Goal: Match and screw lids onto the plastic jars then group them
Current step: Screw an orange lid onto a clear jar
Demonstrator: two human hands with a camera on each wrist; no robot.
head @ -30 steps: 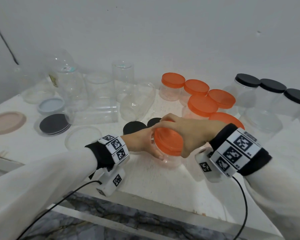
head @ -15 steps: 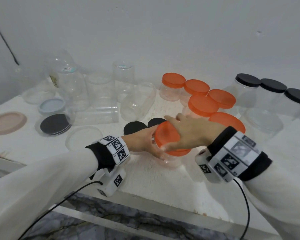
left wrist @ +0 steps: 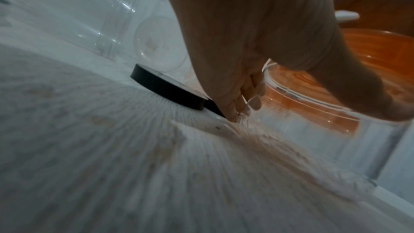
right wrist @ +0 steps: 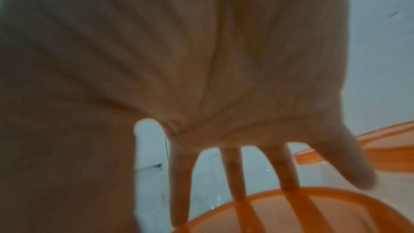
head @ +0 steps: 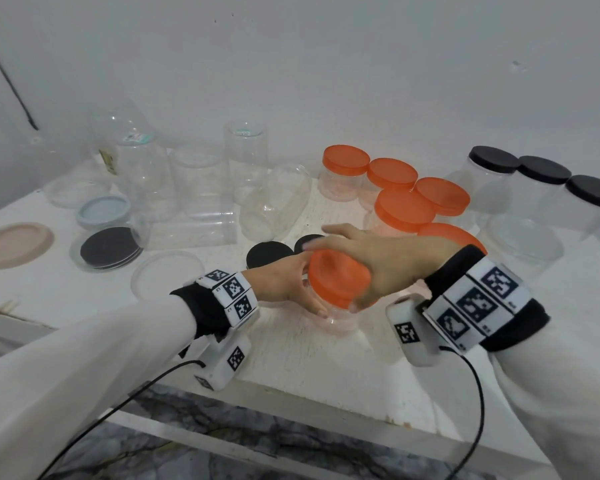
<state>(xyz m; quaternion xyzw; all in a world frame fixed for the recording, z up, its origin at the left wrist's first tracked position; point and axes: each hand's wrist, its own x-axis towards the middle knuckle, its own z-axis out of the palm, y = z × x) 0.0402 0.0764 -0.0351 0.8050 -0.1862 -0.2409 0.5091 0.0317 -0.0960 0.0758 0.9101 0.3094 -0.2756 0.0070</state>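
Note:
A clear plastic jar (head: pixel 338 320) stands near the table's front edge with an orange lid (head: pixel 336 278) on its mouth. My left hand (head: pixel 284 282) grips the jar's side from the left, fingers curled round its wall (left wrist: pixel 313 130). My right hand (head: pixel 374 261) lies over the lid from the right, blurred, with its fingers straight and spread past the lid's far edge and its thumb at the near rim. In the right wrist view the spread right hand (right wrist: pixel 201 59) reaches out above the orange lid (right wrist: pixel 291 215). Whether the lid sits level on the threads is hidden.
Several orange-lidded jars (head: pixel 406 209) stand right behind, black-lidded jars (head: pixel 541 174) at far right. Two loose black lids (head: pixel 269 254) lie just behind my left hand. Lidless clear jars (head: pixel 198 181) and loose lids (head: pixel 110 247) fill the back left. The table's front edge (head: pixel 326 410) is close.
My right hand's fingers went from curled round the orange lid to straight and spread across it, turning over the lid. My left hand has kept its hold on the jar.

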